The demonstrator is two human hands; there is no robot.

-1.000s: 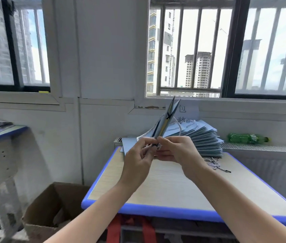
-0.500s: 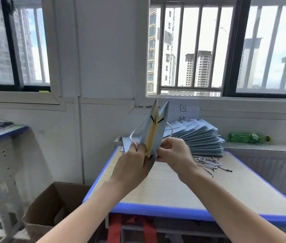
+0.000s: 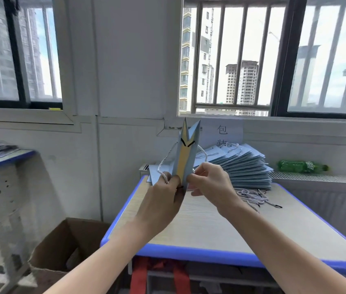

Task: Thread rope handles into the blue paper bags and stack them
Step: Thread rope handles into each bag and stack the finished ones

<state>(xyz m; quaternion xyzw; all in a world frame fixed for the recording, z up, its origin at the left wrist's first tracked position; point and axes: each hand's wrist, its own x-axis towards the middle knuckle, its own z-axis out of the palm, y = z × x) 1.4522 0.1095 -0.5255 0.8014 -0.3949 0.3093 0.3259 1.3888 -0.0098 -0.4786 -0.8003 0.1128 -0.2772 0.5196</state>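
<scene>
My single head-worn view looks forward and slightly down from close above the blue-edged table (image 3: 210, 254) toward the barred window (image 3: 242, 56) (wide-angle, so no second view overlaps it).

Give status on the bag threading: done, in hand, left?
Done: a tall fanned stack of flat blue paper bags with rope handles on the table. In hand: left hand and right hand hold one upright blue paper bag, white rope looped beside it. Left: loose white rope handles.
</scene>
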